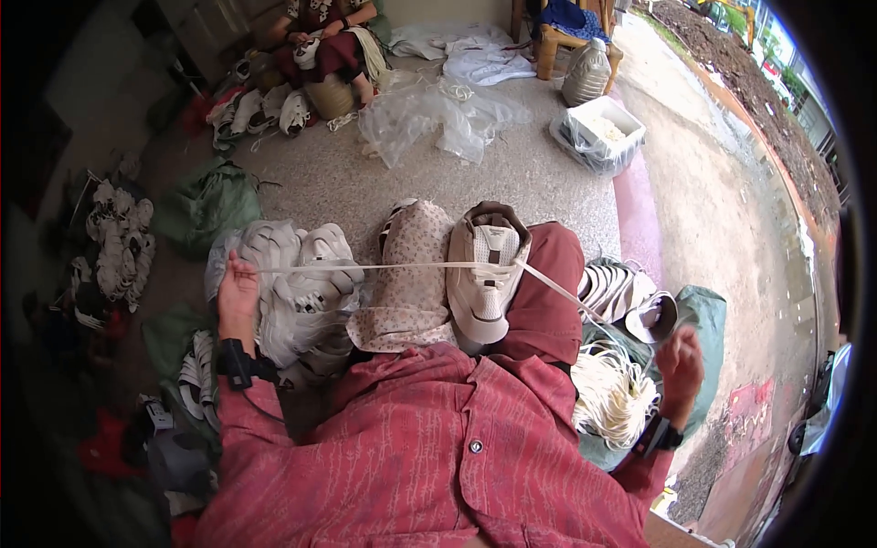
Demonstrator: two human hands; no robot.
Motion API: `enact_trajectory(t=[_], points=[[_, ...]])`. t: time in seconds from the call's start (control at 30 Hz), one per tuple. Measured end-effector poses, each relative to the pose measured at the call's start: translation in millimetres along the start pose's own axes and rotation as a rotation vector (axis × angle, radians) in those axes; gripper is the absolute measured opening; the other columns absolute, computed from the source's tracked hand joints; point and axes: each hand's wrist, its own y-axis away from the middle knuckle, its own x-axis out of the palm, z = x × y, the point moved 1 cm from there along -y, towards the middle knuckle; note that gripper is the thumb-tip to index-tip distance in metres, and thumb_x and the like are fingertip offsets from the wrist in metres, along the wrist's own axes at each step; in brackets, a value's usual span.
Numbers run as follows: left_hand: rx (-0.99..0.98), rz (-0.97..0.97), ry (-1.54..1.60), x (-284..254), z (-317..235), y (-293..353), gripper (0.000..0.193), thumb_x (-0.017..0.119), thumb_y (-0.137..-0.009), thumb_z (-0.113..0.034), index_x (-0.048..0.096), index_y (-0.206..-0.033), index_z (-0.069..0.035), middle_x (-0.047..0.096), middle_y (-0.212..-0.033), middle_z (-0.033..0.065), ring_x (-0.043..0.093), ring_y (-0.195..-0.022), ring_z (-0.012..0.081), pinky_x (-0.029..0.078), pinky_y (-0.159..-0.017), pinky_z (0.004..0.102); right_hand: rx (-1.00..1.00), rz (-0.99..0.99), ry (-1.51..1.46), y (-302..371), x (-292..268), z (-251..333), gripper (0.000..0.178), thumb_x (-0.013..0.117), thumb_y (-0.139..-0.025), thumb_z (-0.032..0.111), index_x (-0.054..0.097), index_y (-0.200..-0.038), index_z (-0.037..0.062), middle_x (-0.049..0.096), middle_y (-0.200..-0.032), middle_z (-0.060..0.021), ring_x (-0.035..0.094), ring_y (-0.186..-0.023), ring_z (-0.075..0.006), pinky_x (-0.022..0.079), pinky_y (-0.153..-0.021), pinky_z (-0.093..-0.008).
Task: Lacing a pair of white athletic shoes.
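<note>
A white and beige sneaker (479, 306) rests on my lap between my thighs, its toe toward me. A flat cream shoelace (402, 266) passes through its lower eyelets. Out to the left, my left hand (239, 285) is closed on one end, and that stretch is drawn straight across a patterned cloth (417, 265) on my left leg. The other length slants down to the right toward my right hand (681, 365), which is raised with curled fingers, closed on the lace; its fingertips are slightly blurred.
White shoes (315, 265) in clear plastic lie left of my legs. To the right are a bundle of cream laces (610, 388) and stacked shoe uppers (617, 288). Ahead are plastic sheeting (438, 114), a white tub (605, 128) and a seated person (320, 41) handling a shoe.
</note>
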Motion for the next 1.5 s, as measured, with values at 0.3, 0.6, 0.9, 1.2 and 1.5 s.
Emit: enact_trajectory(t=[0.3, 0.6, 0.9, 1.2, 1.5], points=[[0.046, 0.611, -0.942, 85, 32, 54, 0.026, 0.048, -0.101, -0.026, 0.061, -0.108, -0.005, 0.034, -0.059, -0.0097, 0.026, -0.045, -0.0006, 0.02, -0.038, 0.0196, 0.293, -0.244, 0.776, -22, 42, -37, 0.023, 0.062, -0.091, 0.017, 0.063, -0.084, -0.0042, 0.063, -0.068, -0.0072, 0.058, -0.055, -0.0109, 0.045, -0.05, -0.0244], [0.156, 1.377, -1.253, 141, 178, 150, 0.023, 0.053, -0.096, -0.018, 0.067, -0.104, 0.0, 0.069, -0.093, 0.0054, 0.062, -0.089, 0.0108, 0.048, -0.079, 0.0269, 0.386, 0.301, 0.467, -98, 241, -77, 0.028, 0.057, -0.096, 0.021, 0.059, -0.117, 0.0019, 0.061, -0.069, -0.0021, 0.053, -0.052, -0.0066, 0.04, -0.044, -0.0198], [0.436, 1.505, -1.315, 144, 197, 156, 0.02, 0.057, -0.091, -0.021, 0.065, -0.09, -0.003, 0.063, -0.077, 0.0157, 0.064, -0.073, 0.0309, 0.048, -0.065, 0.0377, 0.183, 0.179, 0.711, -112, 256, -124, 0.018, 0.065, -0.09, 0.017, 0.066, -0.096, 0.0009, 0.061, -0.06, -0.0033, 0.055, -0.047, -0.008, 0.039, -0.04, -0.0231], [0.419, 1.492, -1.404, 140, 216, 154, 0.019, 0.058, -0.085, -0.018, 0.059, -0.075, -0.002, 0.06, -0.075, 0.0195, 0.061, -0.071, 0.0366, 0.046, -0.06, 0.0426, 0.285, 0.14, 0.916, -119, 277, -114, 0.021, 0.071, -0.082, 0.019, 0.066, -0.09, -0.0005, 0.064, -0.062, -0.0075, 0.06, -0.052, -0.0097, 0.045, -0.047, -0.0265], [0.782, 1.588, -1.347, 168, 205, 144, 0.023, 0.071, -0.074, -0.017, 0.059, -0.089, -0.006, 0.062, -0.098, 0.0102, 0.062, -0.092, 0.0329, 0.048, -0.074, 0.0412, -0.192, 0.241, 1.379, -117, 282, -106, 0.018, 0.069, -0.082, 0.018, 0.067, -0.087, 0.0012, 0.064, -0.061, -0.009, 0.061, -0.049, -0.0198, 0.047, -0.048, -0.0325]])
